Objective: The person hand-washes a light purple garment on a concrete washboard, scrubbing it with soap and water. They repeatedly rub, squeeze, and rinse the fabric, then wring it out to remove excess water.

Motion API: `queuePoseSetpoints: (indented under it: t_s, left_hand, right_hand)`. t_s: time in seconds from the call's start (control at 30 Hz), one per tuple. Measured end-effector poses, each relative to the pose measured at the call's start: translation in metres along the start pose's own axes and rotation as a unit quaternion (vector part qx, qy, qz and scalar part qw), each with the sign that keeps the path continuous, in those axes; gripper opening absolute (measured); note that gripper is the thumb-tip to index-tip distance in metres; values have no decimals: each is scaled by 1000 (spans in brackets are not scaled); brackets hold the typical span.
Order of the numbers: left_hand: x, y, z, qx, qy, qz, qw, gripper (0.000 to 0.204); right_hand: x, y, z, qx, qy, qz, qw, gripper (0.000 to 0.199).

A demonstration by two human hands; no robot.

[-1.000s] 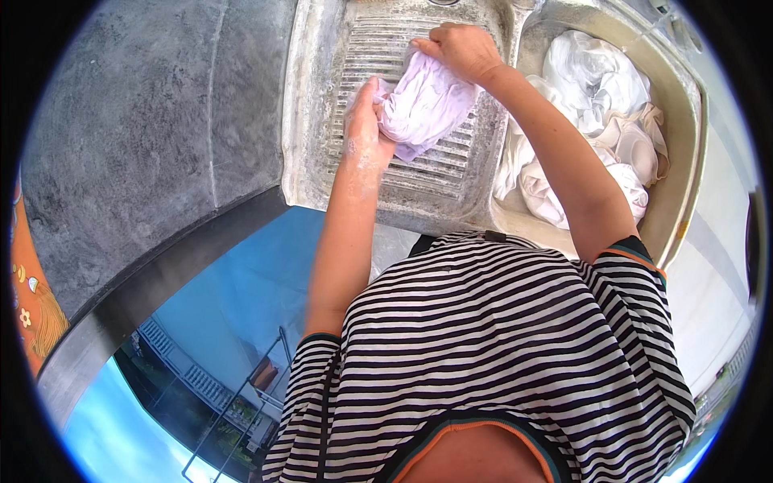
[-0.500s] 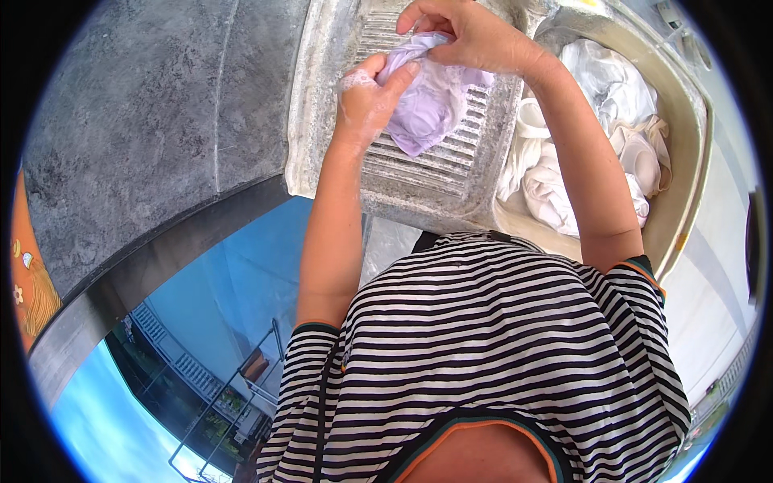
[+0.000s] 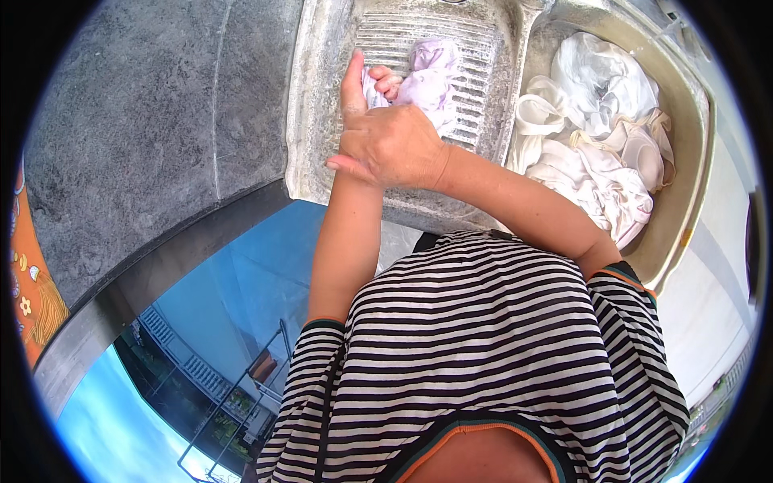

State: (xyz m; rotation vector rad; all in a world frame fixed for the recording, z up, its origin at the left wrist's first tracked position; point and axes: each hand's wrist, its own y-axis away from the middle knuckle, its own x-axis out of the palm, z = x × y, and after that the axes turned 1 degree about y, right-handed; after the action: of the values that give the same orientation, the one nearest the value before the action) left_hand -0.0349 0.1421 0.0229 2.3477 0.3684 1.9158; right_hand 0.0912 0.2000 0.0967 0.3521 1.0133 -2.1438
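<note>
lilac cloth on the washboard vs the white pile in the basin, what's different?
The lilac cloth is pale purple; the white pile is white and cream. The lilac cloth is one small bunched piece on the ribbed washboard, gripped by the left hand with the right hand over it; the white pile is several pieces lying untouched. Both are crumpled fabric.

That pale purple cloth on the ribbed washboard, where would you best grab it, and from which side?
Probably at the far, bunched end of the pale purple cloth, coming from above. That end lies free on the ribbed washboard, while the near end is covered by the right hand and the left hand. The folds there give something to pinch.
</note>
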Motion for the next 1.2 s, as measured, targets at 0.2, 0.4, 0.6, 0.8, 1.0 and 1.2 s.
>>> queuePoseSetpoints:
  t_s: [0.2, 0.4, 0.6, 0.8, 1.0, 1.2]
  left_hand:
    - [75, -29, 47, 99, -181, -335, 919, 39]
    - [-25, -11, -10, -126, 132, 99, 978, 42]
    - [73, 7, 53, 116, -138, -320, 930, 25]
    - [98, 22, 24, 86, -633, -203, 742, 52]
    - [124, 18, -7, 200, -657, -251, 682, 44]
    - [126, 23, -10, 387, -370, -268, 801, 44]
  right_hand:
    - [-5, -51, -72, 271, 65, 89, 956, 40]
    - [10, -2, 12, -3, 28, 36, 999, 33]
    - [-16, -28, -94, 223, 126, 183, 949, 55]
    - [-41, -49, -99, 222, 21, 234, 946, 57]
    - [-79, -77, -61, 126, -229, 262, 929, 36]
    - [-50, -9, -106, 243, -339, 172, 893, 39]
